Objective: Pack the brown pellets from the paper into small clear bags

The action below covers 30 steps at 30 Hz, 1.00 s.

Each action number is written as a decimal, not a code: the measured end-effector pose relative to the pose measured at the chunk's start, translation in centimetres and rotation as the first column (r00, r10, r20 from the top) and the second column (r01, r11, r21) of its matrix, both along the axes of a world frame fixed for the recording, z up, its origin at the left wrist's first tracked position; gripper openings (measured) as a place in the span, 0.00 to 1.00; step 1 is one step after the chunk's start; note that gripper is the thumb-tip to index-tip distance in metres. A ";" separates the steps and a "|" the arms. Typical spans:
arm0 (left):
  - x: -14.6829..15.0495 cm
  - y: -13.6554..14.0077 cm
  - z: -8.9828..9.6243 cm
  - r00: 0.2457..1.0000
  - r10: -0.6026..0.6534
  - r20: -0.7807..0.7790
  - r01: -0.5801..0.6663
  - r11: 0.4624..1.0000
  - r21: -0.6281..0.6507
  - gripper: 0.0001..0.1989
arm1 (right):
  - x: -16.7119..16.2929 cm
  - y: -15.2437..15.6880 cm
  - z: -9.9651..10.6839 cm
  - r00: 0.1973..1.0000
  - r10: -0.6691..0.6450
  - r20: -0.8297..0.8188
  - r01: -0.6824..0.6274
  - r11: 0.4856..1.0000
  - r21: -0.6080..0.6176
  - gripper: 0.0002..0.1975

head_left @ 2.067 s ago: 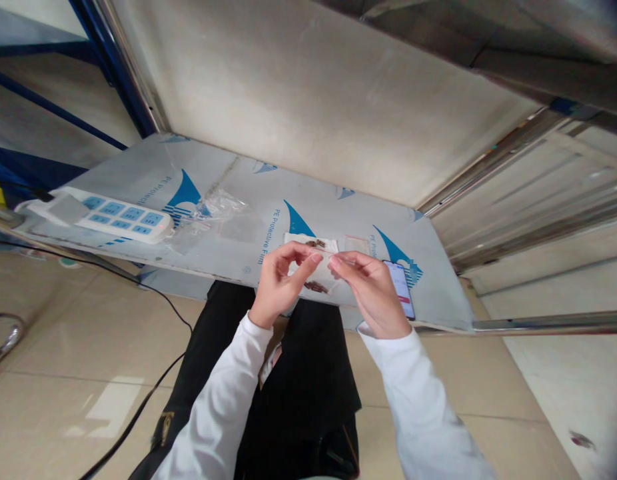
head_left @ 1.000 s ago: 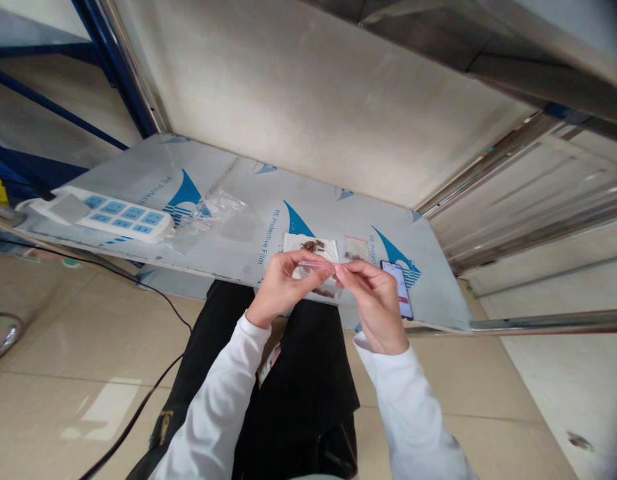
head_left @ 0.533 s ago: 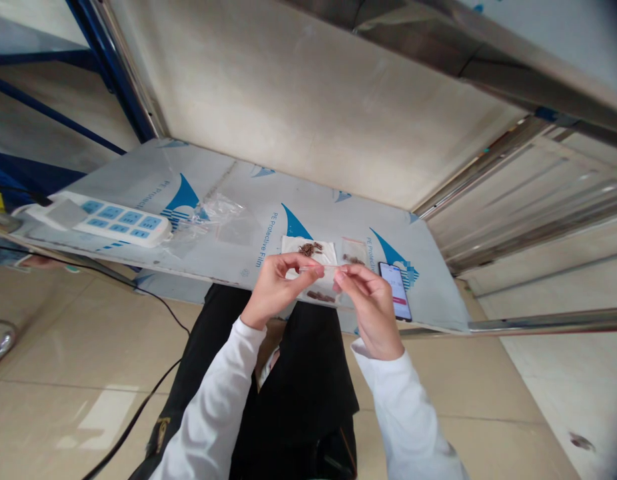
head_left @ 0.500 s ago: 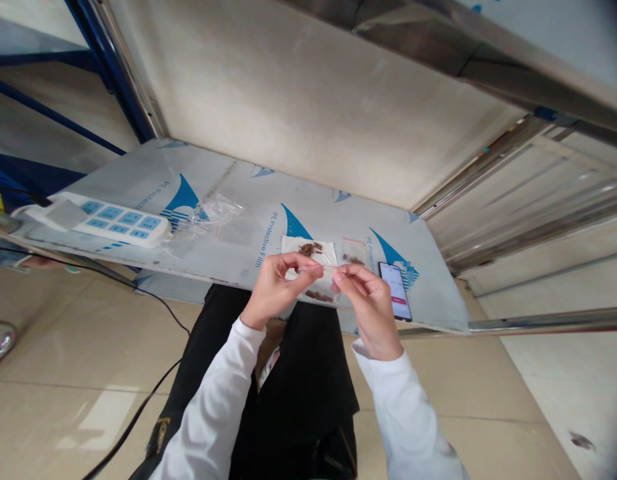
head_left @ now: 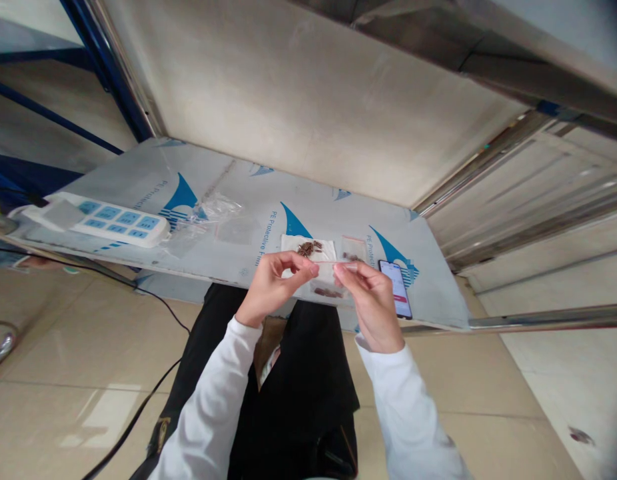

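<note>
My left hand point(head_left: 278, 283) pinches one end of the top edge of a small clear zip bag point(head_left: 326, 275). My right hand point(head_left: 371, 297) pinches the other end, so the edge is stretched between thumbs and forefingers. Several small dark brown pieces point(head_left: 328, 292) show below this edge and appear to lie in the bag's bottom. Just beyond my hands, a pile of similar brown pieces point(head_left: 308, 248) rests on a white sheet point(head_left: 329, 250). To its right lies another small zip bag point(head_left: 353, 244) with brown pieces in it.
A phone point(head_left: 396, 287) with its screen lit lies right of my right hand. Crumpled clear plastic point(head_left: 216, 212) and a white power strip point(head_left: 108, 220) are on the left of the film-covered shelf point(head_left: 248, 193). Another metal shelf point(head_left: 463, 47) hangs overhead.
My fingertips have moved slightly apart along the bag's edge. The brown pieces below it have shifted a little to the right.
</note>
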State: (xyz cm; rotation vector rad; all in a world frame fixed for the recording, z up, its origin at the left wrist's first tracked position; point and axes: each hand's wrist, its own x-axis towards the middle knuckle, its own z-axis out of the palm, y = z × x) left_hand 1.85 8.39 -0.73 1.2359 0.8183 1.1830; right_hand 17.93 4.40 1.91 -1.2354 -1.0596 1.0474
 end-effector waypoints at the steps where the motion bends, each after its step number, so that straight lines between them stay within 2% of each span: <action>1: 0.0 0.0 -0.1 1.000 0.008 0.000 -0.008 1.000 0.006 0.09 | 0.1 0.0 0.0 1.000 0.012 0.002 -0.012 1.000 -0.007 0.06; 6: 0.4 -0.2 0.1 0.999 0.014 0.033 -0.014 1.000 -0.001 0.09 | -0.1 -0.1 -0.2 0.998 0.059 0.000 -0.059 0.998 -0.016 0.06; 11: 0.5 -0.2 0.0 0.996 -0.088 0.026 0.088 0.996 0.015 0.08 | -0.7 -0.1 -0.4 0.999 0.038 -0.005 -0.037 0.999 0.008 0.05; 15: 0.6 -0.2 -0.2 0.999 -0.042 -0.030 0.044 0.997 0.059 0.10 | -0.8 -0.1 -0.7 0.998 0.063 0.021 -0.063 0.998 -0.024 0.07; 19: 0.7 -0.3 -0.1 0.999 -0.011 -0.046 0.014 0.997 0.076 0.10 | -0.4 -0.4 -1.3 1.000 -0.017 0.012 0.017 1.000 -0.010 0.09; 25: 0.3 0.1 -1.1 0.979 -0.192 -0.069 0.192 0.981 -0.004 0.11 | 0.7 -0.7 -2.0 0.989 -0.053 0.139 0.037 0.993 0.111 0.08; 27: 0.1 0.3 -1.5 0.971 -0.226 -0.075 0.224 0.974 -0.024 0.13 | 1.1 -0.7 -2.5 0.986 -0.053 0.161 0.044 0.997 0.057 0.09; 30: 0.1 0.4 -1.8 0.973 -0.195 -0.123 0.194 0.981 -0.018 0.14 | 1.5 -0.8 -3.3 0.990 0.017 0.143 -0.009 0.998 -0.057 0.10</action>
